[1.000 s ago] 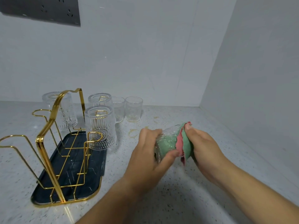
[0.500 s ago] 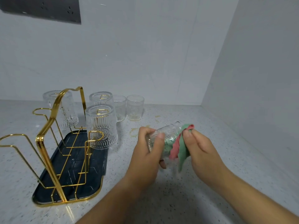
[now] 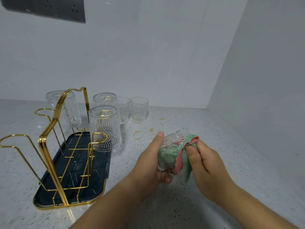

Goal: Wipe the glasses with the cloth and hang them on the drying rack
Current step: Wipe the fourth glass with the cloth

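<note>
My forearms come in from the bottom edge and the two hands meet above the desk (image 3: pixel 239 154), a little right of centre. The left hand (image 3: pixel 148 166) is clamped on the glass (image 3: pixel 173 141), thumb lying along the top and fingers curled underneath. The glass is held tilted in the air, one ribbed end pointing up and away to the right. The cloth (image 3: pixel 180 160), green and pink, is partly stuffed inside it; I can see green through the wall of the glass. The rest bunches out on the right, where the right hand (image 3: pixel 206 164) pinches it, thumb pressed on the fabric just beside the glass. A green tail hangs down between the hands.

To the left, nearer me than the hands at its front corner, the rack (image 3: pixel 44 142) stands on the desk. It is gold wire with a tall handle, set on a dark tray (image 3: pixel 79 171). Three glasses hang on it upside down: the front glass (image 3: pixel 105 128) on the right side, the right rear glass (image 3: pixel 104 100) straight behind it, and the left rear glass (image 3: pixel 72 116) across the handle.

Between the hands and the far wall I see brownish stains (image 3: pixel 137 134) on the desk, one a ring. Past them, just right of the rack's far end, two spare glasses (image 3: pixel 139 109) stand upright, side by side.

Behind everything is a pale wall (image 3: pixel 148 55) that turns a corner on the right. A dark socket panel (image 3: pixel 44 7) sits at the top left.
</note>
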### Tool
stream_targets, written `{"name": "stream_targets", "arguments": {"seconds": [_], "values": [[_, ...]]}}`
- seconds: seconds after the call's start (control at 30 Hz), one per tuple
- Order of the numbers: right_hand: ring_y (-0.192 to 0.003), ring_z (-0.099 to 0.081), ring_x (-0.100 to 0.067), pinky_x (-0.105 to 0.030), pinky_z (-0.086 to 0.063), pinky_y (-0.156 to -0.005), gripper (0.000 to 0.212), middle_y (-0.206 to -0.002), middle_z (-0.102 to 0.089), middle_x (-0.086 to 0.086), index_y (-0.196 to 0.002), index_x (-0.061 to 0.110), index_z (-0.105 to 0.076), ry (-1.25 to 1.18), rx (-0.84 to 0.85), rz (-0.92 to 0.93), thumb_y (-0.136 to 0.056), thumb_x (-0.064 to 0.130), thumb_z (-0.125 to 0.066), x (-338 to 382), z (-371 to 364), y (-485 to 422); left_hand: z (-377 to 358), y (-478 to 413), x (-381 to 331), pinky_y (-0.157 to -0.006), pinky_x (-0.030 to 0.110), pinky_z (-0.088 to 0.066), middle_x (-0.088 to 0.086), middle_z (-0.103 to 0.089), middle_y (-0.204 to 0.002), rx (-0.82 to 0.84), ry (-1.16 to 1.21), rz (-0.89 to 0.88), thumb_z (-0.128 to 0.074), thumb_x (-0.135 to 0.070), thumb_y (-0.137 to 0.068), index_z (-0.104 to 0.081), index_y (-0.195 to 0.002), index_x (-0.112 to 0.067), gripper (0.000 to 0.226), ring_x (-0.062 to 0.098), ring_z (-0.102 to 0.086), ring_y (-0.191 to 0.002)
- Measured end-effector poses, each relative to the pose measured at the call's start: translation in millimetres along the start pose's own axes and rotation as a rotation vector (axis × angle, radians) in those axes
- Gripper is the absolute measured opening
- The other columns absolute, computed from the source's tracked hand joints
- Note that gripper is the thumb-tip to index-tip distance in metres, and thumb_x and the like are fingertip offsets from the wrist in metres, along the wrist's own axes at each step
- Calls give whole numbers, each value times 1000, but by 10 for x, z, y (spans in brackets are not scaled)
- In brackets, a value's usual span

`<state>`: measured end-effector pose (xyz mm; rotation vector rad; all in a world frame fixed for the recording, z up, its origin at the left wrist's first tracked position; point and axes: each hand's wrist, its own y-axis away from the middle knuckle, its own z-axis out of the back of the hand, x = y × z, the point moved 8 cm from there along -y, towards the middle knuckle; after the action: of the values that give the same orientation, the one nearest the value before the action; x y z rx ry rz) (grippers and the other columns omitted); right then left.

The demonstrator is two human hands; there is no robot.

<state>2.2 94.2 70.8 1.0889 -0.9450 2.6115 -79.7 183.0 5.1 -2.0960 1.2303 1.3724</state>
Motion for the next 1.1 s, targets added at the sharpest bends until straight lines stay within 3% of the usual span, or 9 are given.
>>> {"name": "stream_targets", "arguments": {"seconds": [0.17,0.3,0.47,0.6,0.7,0.8,0.93,1.0,1.1], "values": [[-66,-67,-17,-27,-54,-66,53,-71,-72,-10,-77,2,-66,-233,-10,-191,-109,34,-39,-26,43,-100,90,50,-239,-60,48,-56,-1,-68,-85,-156,-389,-478,-59,-66,-95,-51,-108,-36,34,20,-66,-69],[-67,-66,-25,-42,-57,-71,50,-73,-70,-24,-76,1,-66,-401,-34,-319,-107,33,-43,-57,104,-169,63,170,-327,-89,10,-45,-14,-49,-119,-192,-892,-867,-61,-62,-85,-37,-122,-49,46,-1,-55,-107],[-62,-66,-11,-18,-50,-65,48,-68,-72,-7,-75,5,-66,-240,25,-177,-110,21,-38,97,105,-119,67,35,-136,-60,42,-60,4,-72,-97,-48,-246,-356,-65,-72,-86,-51,-126,-42,52,20,-69,-75],[-67,-65,-11,-22,-51,-67,43,-72,-71,6,-78,16,-66,-88,34,-65,-107,34,-40,59,15,23,1,-8,53,-42,23,-41,13,-73,-89,62,9,53,-48,-71,-98,-77,-109,-14,65,22,-64,-60],[-69,-65,-16,-29,-53,-67,43,-75,-71,-2,-80,11,-67,-120,-15,-126,-107,33,-42,-21,44,15,69,-5,-40,-43,31,-47,14,-72,-87,-55,-88,-95,-53,-67,-97,-65,-117,-14,58,25,-65,-59],[-65,-67,-19,-25,-55,-68,50,-69,-73,-11,-74,2,-68,-295,9,-250,-110,24,-39,-54,61,-62,86,66,-274,-58,47,-60,-1,-66,-93,-131,-492,-519,-66,-64,-90,-51,-104,-39,32,17,-66,-71],[-68,-61,-33,-47,-52,-80,62,-65,-65,-23,-58,8,-66,-451,27,-434,-108,36,-43,-170,75,-133,-90,246,-422,-78,19,-47,-17,-46,-109,-131,-1056,-1005,-70,-57,-86,-45,-122,-39,48,2,-54,-100],[-69,-61,-31,-42,-52,-76,59,-72,-67,-29,-66,0,-65,-398,43,-434,-108,36,-44,-167,100,-153,-75,208,-407,-82,17,-48,-20,-49,-114,-106,-968,-909,-73,-57,-85,-46,-124,-39,51,1,-57,-105],[-56,-52,-13,-25,-44,-57,47,-59,-61,-5,-70,7,-61,-198,65,-300,-107,30,-46,-61,156,-177,4,64,-274,-98,26,-57,-17,-67,-124,38,-635,-527,-87,-35,-85,-55,-132,-36,57,6,-69,-114]]}}
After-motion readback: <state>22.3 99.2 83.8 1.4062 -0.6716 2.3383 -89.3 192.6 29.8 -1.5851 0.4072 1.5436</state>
